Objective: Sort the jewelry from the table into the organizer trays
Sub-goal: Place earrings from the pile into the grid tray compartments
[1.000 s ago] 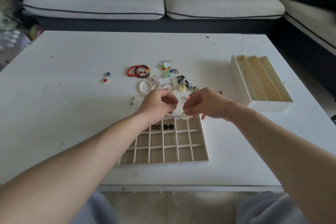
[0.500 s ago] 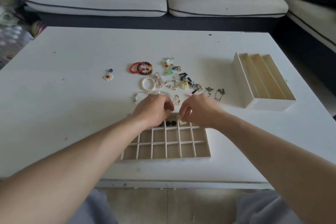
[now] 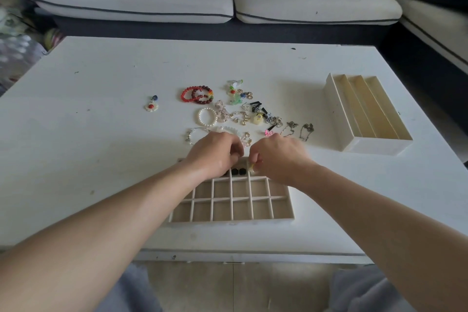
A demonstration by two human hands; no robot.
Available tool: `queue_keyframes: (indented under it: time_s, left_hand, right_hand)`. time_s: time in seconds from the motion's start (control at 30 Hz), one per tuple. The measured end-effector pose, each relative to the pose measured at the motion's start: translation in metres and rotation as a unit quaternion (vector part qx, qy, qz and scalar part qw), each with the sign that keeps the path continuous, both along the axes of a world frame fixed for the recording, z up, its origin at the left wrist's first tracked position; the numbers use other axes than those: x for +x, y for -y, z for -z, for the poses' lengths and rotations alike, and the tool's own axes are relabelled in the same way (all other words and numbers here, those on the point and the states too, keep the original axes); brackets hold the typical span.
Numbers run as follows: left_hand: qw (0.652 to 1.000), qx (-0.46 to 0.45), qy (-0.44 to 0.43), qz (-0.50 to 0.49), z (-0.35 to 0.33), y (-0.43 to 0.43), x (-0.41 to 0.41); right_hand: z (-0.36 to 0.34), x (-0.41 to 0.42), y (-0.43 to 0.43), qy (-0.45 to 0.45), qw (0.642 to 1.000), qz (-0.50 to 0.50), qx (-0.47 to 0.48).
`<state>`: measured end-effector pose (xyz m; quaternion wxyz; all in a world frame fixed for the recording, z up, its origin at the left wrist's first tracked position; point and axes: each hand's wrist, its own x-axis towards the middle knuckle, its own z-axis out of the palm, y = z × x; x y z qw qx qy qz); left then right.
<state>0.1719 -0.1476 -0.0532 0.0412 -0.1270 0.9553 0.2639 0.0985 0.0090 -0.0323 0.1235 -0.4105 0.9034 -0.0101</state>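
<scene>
Right hand (image 3: 278, 157) pinching pale glossy piece (image 3: 252, 166), beige gridded tray (image 3: 281, 218), round beaded bracelets (image 3: 188, 96)

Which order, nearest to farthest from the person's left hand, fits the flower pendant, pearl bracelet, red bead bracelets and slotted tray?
1. Pearl bracelet, just beyond the left hand.
2. Red bead bracelets, farther back.
3. Flower pendant, off to the left.
4. Slotted tray, far right.

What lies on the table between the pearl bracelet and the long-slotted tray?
In the head view, loose jewelry: small gold earrings, a pale yellow charm, black pieces and two thin chains, between the pearl bracelet and the tray.
</scene>
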Motion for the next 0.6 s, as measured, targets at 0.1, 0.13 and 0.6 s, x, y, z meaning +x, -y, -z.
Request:
queue_keyframes:
  time_s: [0.1,0.13,0.6]
  left_hand:
    - [1.0,-0.005,-0.004,0.004,-0.0021,-0.0005,0.0005]
    - [1.0,-0.008,-0.005,0.005,-0.0025,-0.0006,0.0007]
    - [1.0,-0.014,-0.005,0.012,-0.0035,-0.0013,-0.0005]
  right_hand:
    - [0.0016,0.0029,-0.0008,-0.031,0.999,-0.008,-0.006]
    - [0.0022,0.0036,-0.0011,-0.036,0.999,-0.01,-0.009]
    - [0.0087,0.0038,-0.0033,-0.073,0.997,-0.006,-0.024]
